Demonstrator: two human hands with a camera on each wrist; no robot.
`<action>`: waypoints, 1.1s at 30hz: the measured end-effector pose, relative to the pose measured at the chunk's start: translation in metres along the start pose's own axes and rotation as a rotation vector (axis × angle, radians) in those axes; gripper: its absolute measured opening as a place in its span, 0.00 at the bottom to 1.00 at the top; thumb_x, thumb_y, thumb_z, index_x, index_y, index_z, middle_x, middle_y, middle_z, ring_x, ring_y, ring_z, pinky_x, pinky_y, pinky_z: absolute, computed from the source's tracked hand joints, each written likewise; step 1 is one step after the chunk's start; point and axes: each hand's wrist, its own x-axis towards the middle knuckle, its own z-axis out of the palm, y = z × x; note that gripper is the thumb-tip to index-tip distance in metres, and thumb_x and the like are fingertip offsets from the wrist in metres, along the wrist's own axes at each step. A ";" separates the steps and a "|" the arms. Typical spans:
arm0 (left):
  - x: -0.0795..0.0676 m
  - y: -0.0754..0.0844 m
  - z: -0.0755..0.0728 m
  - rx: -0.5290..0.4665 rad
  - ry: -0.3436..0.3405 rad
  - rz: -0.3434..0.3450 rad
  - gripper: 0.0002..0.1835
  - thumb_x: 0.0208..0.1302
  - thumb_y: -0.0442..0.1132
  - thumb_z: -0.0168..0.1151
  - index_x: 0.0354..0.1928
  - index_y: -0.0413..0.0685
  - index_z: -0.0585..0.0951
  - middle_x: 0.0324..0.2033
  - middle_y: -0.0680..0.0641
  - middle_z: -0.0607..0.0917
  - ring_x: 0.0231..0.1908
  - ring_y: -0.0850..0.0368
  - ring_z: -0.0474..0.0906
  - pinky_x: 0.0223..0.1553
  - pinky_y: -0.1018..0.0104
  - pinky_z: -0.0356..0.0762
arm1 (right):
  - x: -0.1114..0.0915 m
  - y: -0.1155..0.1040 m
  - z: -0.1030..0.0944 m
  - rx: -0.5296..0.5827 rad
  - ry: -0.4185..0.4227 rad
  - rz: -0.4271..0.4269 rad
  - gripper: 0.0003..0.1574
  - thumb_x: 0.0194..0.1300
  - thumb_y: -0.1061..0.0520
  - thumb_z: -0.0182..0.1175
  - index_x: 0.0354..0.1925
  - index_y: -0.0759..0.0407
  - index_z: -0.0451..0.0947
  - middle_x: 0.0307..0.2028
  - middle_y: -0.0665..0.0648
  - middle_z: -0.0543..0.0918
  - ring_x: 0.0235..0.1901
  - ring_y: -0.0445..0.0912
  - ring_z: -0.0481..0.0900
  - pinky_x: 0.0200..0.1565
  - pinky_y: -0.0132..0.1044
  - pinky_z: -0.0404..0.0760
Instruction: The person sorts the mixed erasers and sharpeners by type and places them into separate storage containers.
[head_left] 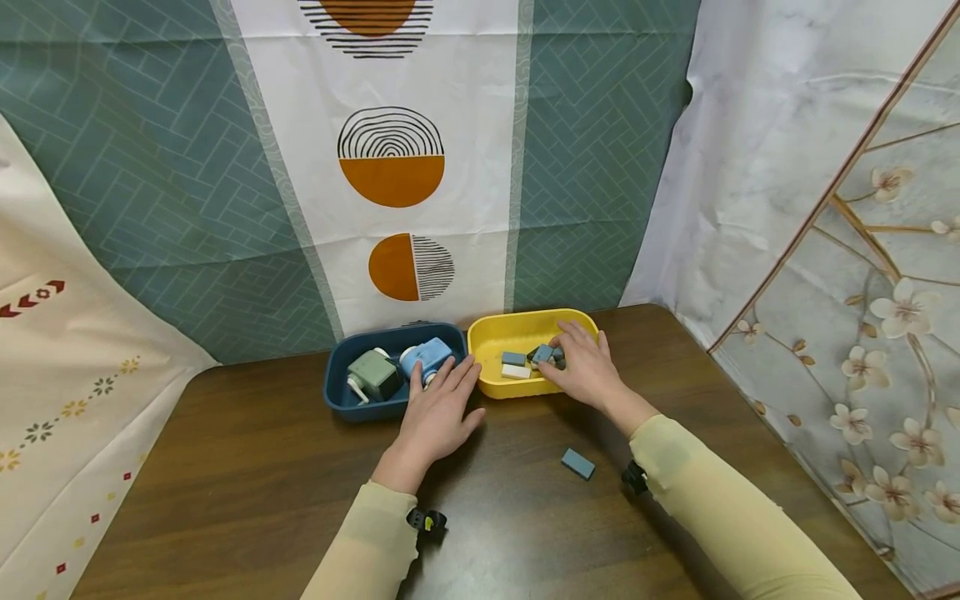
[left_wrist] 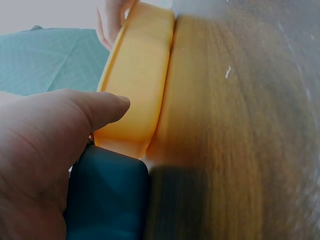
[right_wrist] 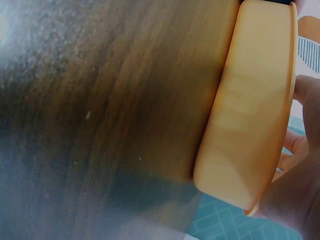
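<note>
My right hand reaches over the near rim of a yellow tray, its thumb and fingers around a blue-grey block. Beside that block in the tray lie another blue-grey block and a white block; the fingers partly cover more pieces. My left hand lies with fingers spread at the right end of a dark blue tray, fingertips near a light blue toy. In the left wrist view its thumb points across the yellow tray's side.
A green toy with a white part sits at the left in the dark blue tray. One loose blue-grey block lies on the wooden table, in front of the yellow tray. Patterned cloth hangs close behind both trays.
</note>
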 end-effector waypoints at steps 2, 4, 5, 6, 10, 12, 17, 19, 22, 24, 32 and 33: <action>0.000 0.000 0.000 0.000 -0.002 -0.001 0.43 0.79 0.59 0.67 0.88 0.55 0.64 0.87 0.53 0.59 0.86 0.44 0.53 0.81 0.27 0.28 | 0.000 -0.001 -0.001 0.000 -0.003 0.003 0.30 0.76 0.41 0.68 0.61 0.62 0.81 0.83 0.66 0.64 0.85 0.62 0.54 0.80 0.74 0.38; 0.000 -0.001 0.001 0.000 -0.003 -0.003 0.43 0.79 0.59 0.67 0.88 0.55 0.63 0.87 0.53 0.59 0.86 0.44 0.53 0.81 0.27 0.28 | 0.000 -0.001 -0.001 -0.002 -0.004 0.003 0.30 0.76 0.41 0.68 0.61 0.62 0.81 0.83 0.66 0.64 0.85 0.62 0.54 0.80 0.75 0.37; 0.000 -0.001 0.001 0.001 -0.003 -0.003 0.43 0.79 0.59 0.67 0.88 0.55 0.63 0.87 0.53 0.59 0.86 0.44 0.53 0.81 0.27 0.28 | 0.000 0.000 -0.001 -0.003 -0.004 0.002 0.30 0.76 0.41 0.68 0.61 0.62 0.81 0.83 0.66 0.65 0.85 0.61 0.55 0.80 0.75 0.38; 0.001 -0.001 0.001 0.003 -0.003 -0.003 0.43 0.79 0.59 0.67 0.88 0.56 0.63 0.87 0.53 0.59 0.86 0.44 0.53 0.81 0.27 0.28 | 0.000 -0.001 -0.001 -0.003 -0.004 0.002 0.30 0.76 0.41 0.68 0.61 0.62 0.81 0.83 0.66 0.65 0.85 0.61 0.55 0.80 0.75 0.38; 0.001 0.000 0.001 0.004 -0.001 -0.002 0.43 0.79 0.59 0.66 0.88 0.55 0.63 0.87 0.53 0.59 0.86 0.44 0.53 0.81 0.27 0.28 | 0.000 -0.001 -0.001 -0.002 -0.005 0.002 0.30 0.76 0.40 0.67 0.61 0.61 0.81 0.83 0.66 0.65 0.85 0.61 0.55 0.80 0.75 0.37; 0.001 0.000 0.001 0.001 0.000 -0.001 0.43 0.79 0.59 0.67 0.88 0.55 0.64 0.87 0.53 0.59 0.86 0.44 0.53 0.81 0.27 0.28 | 0.000 -0.002 -0.002 0.002 -0.009 0.004 0.30 0.76 0.40 0.67 0.61 0.61 0.81 0.83 0.65 0.65 0.85 0.61 0.54 0.80 0.74 0.37; 0.000 0.000 0.001 -0.005 0.000 -0.003 0.43 0.79 0.59 0.67 0.88 0.55 0.64 0.87 0.53 0.59 0.86 0.44 0.53 0.81 0.27 0.28 | -0.001 -0.002 -0.003 0.003 -0.014 0.005 0.31 0.76 0.40 0.67 0.61 0.62 0.81 0.83 0.66 0.65 0.85 0.61 0.54 0.80 0.74 0.37; 0.001 0.000 0.001 -0.006 0.000 -0.002 0.43 0.79 0.59 0.67 0.88 0.55 0.64 0.87 0.53 0.59 0.86 0.44 0.53 0.81 0.27 0.28 | -0.001 -0.001 -0.002 0.002 -0.014 0.005 0.30 0.76 0.40 0.67 0.61 0.62 0.82 0.83 0.66 0.65 0.85 0.61 0.54 0.80 0.75 0.37; 0.001 0.000 0.001 -0.007 -0.002 -0.001 0.43 0.79 0.59 0.67 0.88 0.55 0.64 0.87 0.53 0.59 0.86 0.44 0.53 0.81 0.27 0.27 | -0.001 0.000 -0.001 0.002 -0.015 0.006 0.31 0.76 0.40 0.67 0.61 0.62 0.82 0.83 0.66 0.65 0.85 0.61 0.54 0.80 0.74 0.37; 0.001 0.000 0.001 -0.006 -0.004 -0.001 0.43 0.79 0.59 0.67 0.88 0.56 0.64 0.87 0.53 0.59 0.86 0.44 0.53 0.81 0.27 0.27 | -0.001 0.000 -0.001 0.006 -0.016 0.006 0.32 0.76 0.40 0.67 0.63 0.62 0.81 0.83 0.66 0.65 0.85 0.61 0.54 0.80 0.74 0.37; 0.001 0.000 0.001 -0.007 -0.003 -0.002 0.43 0.79 0.59 0.67 0.88 0.55 0.64 0.87 0.53 0.59 0.86 0.44 0.52 0.81 0.27 0.27 | -0.002 0.000 -0.001 0.011 -0.010 -0.004 0.35 0.77 0.39 0.66 0.67 0.63 0.80 0.83 0.66 0.65 0.85 0.62 0.53 0.80 0.74 0.36; 0.000 0.000 0.001 -0.006 -0.003 -0.003 0.43 0.79 0.59 0.67 0.88 0.55 0.64 0.87 0.53 0.59 0.86 0.44 0.53 0.81 0.27 0.27 | -0.002 0.000 -0.001 0.010 -0.008 -0.007 0.35 0.77 0.40 0.66 0.67 0.63 0.80 0.83 0.66 0.65 0.85 0.62 0.53 0.80 0.74 0.37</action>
